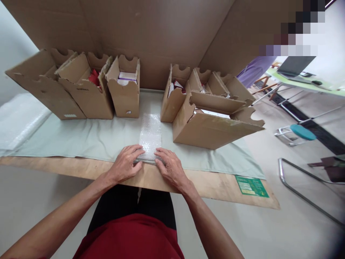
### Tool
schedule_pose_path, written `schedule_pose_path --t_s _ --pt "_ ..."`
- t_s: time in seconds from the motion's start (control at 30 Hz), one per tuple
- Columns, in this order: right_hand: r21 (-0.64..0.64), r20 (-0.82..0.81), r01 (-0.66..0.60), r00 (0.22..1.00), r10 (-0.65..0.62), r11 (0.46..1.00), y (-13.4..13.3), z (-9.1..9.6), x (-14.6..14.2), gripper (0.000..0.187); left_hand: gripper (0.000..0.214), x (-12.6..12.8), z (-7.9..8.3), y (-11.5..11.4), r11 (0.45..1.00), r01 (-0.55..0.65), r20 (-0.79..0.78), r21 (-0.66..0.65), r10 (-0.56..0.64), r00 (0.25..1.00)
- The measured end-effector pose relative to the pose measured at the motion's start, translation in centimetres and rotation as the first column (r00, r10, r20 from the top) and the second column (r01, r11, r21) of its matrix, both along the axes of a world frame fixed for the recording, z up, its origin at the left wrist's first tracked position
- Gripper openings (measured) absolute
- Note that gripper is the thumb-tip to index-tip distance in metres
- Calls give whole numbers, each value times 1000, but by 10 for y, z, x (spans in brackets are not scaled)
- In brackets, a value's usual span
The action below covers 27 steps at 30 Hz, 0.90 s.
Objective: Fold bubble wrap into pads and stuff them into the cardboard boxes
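A strip of clear bubble wrap (151, 135) lies lengthwise on the pale green cloth (88, 135), its near end close to the table's front edge. My left hand (126, 162) is at the near left corner of the wrap, fingers curved over its side and thumb low at the near edge. Mirroring it, my right hand (170, 166) has its fingertips and thumb on the near right corner. Both hands grip the wrap lightly from its two sides. Whether anything lies inside the near end cannot be made out.
Cardboard file boxes stand on both sides; the left one (124, 93) holds white-and-purple cartons, the right front one (212, 126) white cartons. More bubble wrap (21, 118) lies far left. A green card (252, 186) is on the wooden edge. Beyond stands a blue stool (302, 132).
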State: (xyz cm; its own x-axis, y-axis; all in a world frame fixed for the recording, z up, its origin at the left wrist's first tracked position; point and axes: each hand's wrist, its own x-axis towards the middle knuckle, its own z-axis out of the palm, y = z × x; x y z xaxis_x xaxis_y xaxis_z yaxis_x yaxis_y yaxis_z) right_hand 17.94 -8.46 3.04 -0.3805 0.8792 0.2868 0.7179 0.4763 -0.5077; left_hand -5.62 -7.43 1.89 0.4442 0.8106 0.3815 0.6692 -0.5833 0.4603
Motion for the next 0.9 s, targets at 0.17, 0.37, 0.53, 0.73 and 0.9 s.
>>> schedule_pose_path --t_s 0.17,0.37,0.53,0.73,0.9 --pt "19 131 -52 990 49 998 4 1 -4 25 32 2 1 4 1000 -29 9 -12 29 1000" --pt "69 173 -36 985 24 997 12 2 -11 23 30 6 0 8 998 -51 -4 -22 51 999" --pt "25 74 -17 997 15 1000 1 7 -11 21 23 5 5 3 998 -34 74 -58 39 996" --pt "-40 -140 -51 989 45 998 -16 9 6 21 17 -3 19 -6 971 -3 154 -240 41 987" --pt "-224 -214 83 968 -132 971 -11 12 9 13 19 0 23 -3 933 -67 165 -352 133 977"
